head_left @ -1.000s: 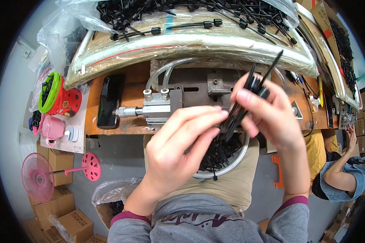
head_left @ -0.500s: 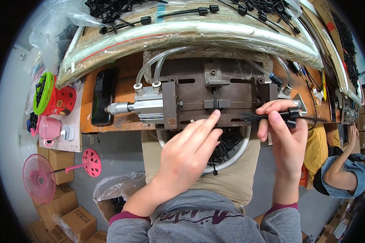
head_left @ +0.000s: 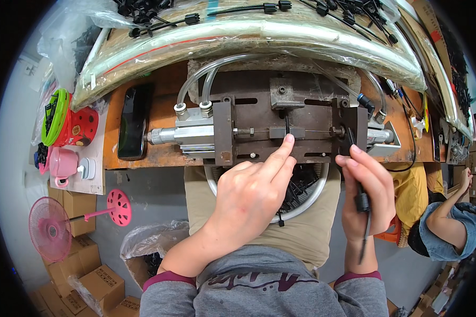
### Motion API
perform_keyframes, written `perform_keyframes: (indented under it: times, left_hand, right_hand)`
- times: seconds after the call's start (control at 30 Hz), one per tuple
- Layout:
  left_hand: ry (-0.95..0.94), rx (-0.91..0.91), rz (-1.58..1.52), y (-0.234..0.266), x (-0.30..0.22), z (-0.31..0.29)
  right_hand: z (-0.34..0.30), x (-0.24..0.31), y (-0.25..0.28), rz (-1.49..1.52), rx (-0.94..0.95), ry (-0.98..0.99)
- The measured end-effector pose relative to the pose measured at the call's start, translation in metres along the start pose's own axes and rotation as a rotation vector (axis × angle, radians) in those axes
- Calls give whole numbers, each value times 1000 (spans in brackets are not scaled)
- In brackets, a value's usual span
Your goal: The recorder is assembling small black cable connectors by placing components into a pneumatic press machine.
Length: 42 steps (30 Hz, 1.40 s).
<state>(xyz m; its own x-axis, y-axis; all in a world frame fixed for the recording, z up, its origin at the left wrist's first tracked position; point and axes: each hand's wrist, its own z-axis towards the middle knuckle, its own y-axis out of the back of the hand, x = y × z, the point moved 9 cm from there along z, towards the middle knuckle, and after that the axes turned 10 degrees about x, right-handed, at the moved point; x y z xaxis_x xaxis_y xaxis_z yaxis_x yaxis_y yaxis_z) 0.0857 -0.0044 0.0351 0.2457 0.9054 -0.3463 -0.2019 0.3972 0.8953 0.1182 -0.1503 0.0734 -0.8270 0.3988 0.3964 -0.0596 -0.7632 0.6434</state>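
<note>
My left hand (head_left: 254,190) reaches to a dark metal clamping fixture (head_left: 317,148), its index finger stretched out and the other fingers loosely bent. That fingertip touches the near end of a thin black piece (head_left: 287,124) lying across the small central block (head_left: 278,133). My thumb is mostly hidden. To the right of the fixture, my right hand (head_left: 370,195) is closed round black plastic cable ties (head_left: 363,203); a barrel-shaped part and a ridged tail show below the fingers. Silver air cylinders (head_left: 195,138) flank the block, with rods pointing inward at it.
A round basket (head_left: 317,193) of black parts sits on my lap under the fixture. Behind stands a plastic-wrapped board (head_left: 248,39) carrying black ties. A phone (head_left: 135,124) lies left, near a red bucket (head_left: 82,127). Clear hoses (head_left: 206,84) arch over the fixture. A co-worker (head_left: 449,227) sits at right.
Both cylinder rods have moved inward toward the central block. My right hand has turned, and the ties it holds now point downward rather than sideways. My left fingertip stays at the black piece.
</note>
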Motion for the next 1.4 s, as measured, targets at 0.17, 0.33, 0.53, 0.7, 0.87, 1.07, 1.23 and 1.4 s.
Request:
perform_keyframes:
  times: [0.17, 0.33, 0.53, 0.7, 0.87, 1.07, 1.23, 1.4]
  left_hand:
    - [-84, -128, -617, 21, -7, -5]
    - [-118, -167, -673, 36, -15, -11]
    - [-27, -143, -246, 21, -1, -16]
    - [-40, -126, -32, 0, -6, -8]
    - [-19, -79, 29, 2, -6, 2]
    - [0, -25, -34, 5, -3, 3]
    - [-115, -68, -847, 22, -14, -7]
    - [-11, -82, -731, 25, -8, -12]
  right_hand:
    - [-1, 15, -17, -48, 103, 168]
    - [2, 21, -26, -18, 94, 211]
    - [0, -14, -10, 206, 38, -113]
    - [1, -16, -12, 244, 26, -197]
    - [-7, -17, -13, 376, -22, -72]
    - [-16, -17, -19, 402, 52, 55]
    - [-7, 7, -29, 264, 235, 100]
    - [-1, 10, -30, 67, 160, 167]
